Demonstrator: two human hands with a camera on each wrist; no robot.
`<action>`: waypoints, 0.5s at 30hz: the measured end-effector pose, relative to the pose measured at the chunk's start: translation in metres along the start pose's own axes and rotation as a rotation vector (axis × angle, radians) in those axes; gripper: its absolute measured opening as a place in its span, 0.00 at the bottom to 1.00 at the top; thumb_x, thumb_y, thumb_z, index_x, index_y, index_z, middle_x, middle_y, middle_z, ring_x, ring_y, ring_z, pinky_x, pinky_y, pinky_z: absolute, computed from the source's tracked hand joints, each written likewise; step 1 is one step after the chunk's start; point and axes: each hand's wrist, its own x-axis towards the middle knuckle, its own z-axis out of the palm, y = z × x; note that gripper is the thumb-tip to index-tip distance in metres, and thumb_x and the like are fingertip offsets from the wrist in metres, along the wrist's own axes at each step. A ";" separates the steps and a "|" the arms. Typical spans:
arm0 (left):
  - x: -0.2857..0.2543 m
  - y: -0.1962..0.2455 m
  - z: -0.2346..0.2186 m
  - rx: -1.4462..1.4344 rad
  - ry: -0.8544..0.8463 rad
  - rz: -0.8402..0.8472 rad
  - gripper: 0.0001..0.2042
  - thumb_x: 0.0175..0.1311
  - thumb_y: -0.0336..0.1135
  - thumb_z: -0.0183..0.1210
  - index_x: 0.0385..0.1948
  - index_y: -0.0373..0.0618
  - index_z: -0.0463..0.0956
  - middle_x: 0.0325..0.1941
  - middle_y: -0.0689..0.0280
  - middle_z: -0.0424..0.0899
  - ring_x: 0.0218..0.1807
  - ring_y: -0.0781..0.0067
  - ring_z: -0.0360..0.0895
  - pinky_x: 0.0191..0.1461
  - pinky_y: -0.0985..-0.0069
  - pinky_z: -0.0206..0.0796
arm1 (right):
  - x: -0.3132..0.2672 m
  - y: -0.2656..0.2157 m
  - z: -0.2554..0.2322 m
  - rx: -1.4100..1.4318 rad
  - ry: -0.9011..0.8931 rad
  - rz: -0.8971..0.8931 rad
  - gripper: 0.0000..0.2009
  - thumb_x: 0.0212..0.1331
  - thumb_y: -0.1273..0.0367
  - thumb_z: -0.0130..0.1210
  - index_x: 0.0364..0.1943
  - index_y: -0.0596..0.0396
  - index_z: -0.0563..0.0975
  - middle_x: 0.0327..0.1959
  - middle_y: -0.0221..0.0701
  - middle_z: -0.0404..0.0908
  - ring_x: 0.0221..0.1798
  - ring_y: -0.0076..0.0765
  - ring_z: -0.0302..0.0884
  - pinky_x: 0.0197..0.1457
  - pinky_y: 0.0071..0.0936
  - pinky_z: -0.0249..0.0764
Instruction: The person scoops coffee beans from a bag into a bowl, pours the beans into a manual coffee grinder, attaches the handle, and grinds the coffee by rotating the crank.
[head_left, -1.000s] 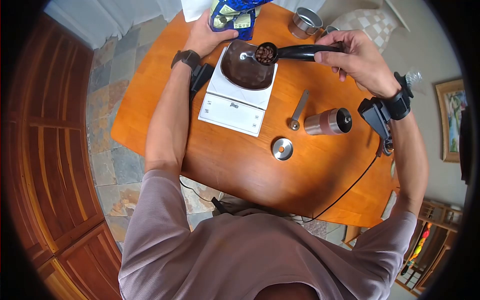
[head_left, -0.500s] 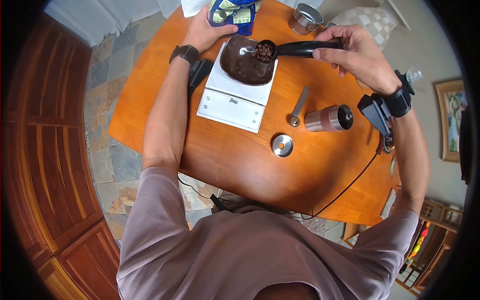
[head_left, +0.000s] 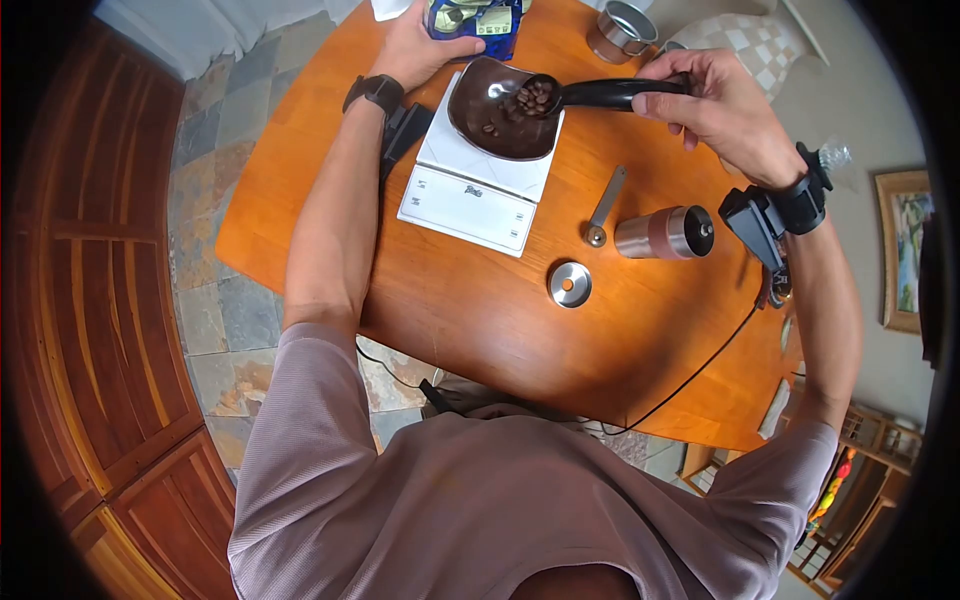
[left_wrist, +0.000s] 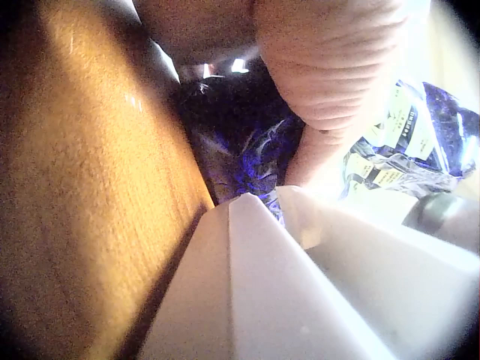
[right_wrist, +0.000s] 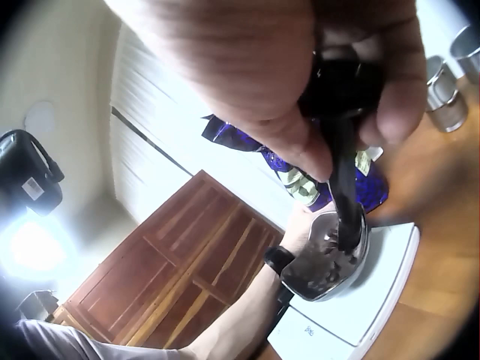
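Note:
My left hand grips a blue coffee bag by its side, thumb across the front, beyond the scale. A black coffee scoop is held by its handle in my right hand, thumb and fingers around it. The scoop's bowl tips over a dark brown dish, and coffee beans spill from it. A few beans lie on the dish's bottom. Under the dish is a white scale. The right wrist view shows the scoop's end inside the dish rim.
Right of the scale lie a crank handle, a steel hand grinder on its side and a steel ring-shaped lid. A steel cup stands at the back right. A black cable crosses the table's right side.
The scoop has tilted in my right hand and beans have come out of it into the dish. My left hand keeps its grip on the bag. The head view has shifted slightly.

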 end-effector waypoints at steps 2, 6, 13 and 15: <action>0.000 -0.001 0.000 -0.031 -0.003 0.019 0.31 0.54 0.32 0.78 0.61 0.41 0.73 0.58 0.62 0.85 0.58 0.71 0.82 0.65 0.70 0.75 | 0.000 -0.001 0.000 0.000 0.003 -0.008 0.13 0.60 0.66 0.68 0.44 0.59 0.84 0.30 0.23 0.81 0.27 0.15 0.74 0.26 0.15 0.70; 0.000 -0.003 -0.001 0.072 0.011 0.022 0.32 0.54 0.33 0.78 0.61 0.41 0.73 0.57 0.62 0.85 0.59 0.70 0.82 0.66 0.69 0.75 | 0.004 0.003 -0.003 0.019 -0.039 -0.009 0.14 0.60 0.64 0.69 0.44 0.58 0.85 0.27 0.24 0.81 0.26 0.16 0.74 0.27 0.17 0.71; -0.003 0.017 0.006 0.021 0.029 0.085 0.33 0.53 0.32 0.76 0.62 0.40 0.72 0.54 0.63 0.85 0.56 0.71 0.82 0.64 0.70 0.75 | 0.002 0.004 -0.002 0.038 -0.022 -0.023 0.13 0.60 0.64 0.69 0.42 0.57 0.85 0.26 0.23 0.80 0.26 0.16 0.74 0.26 0.16 0.70; -0.006 0.028 0.008 0.001 0.058 0.122 0.34 0.52 0.28 0.74 0.64 0.39 0.71 0.50 0.63 0.85 0.53 0.71 0.82 0.62 0.70 0.75 | 0.002 0.005 -0.002 0.020 -0.012 -0.031 0.12 0.60 0.64 0.69 0.42 0.57 0.85 0.26 0.23 0.80 0.26 0.16 0.74 0.26 0.16 0.69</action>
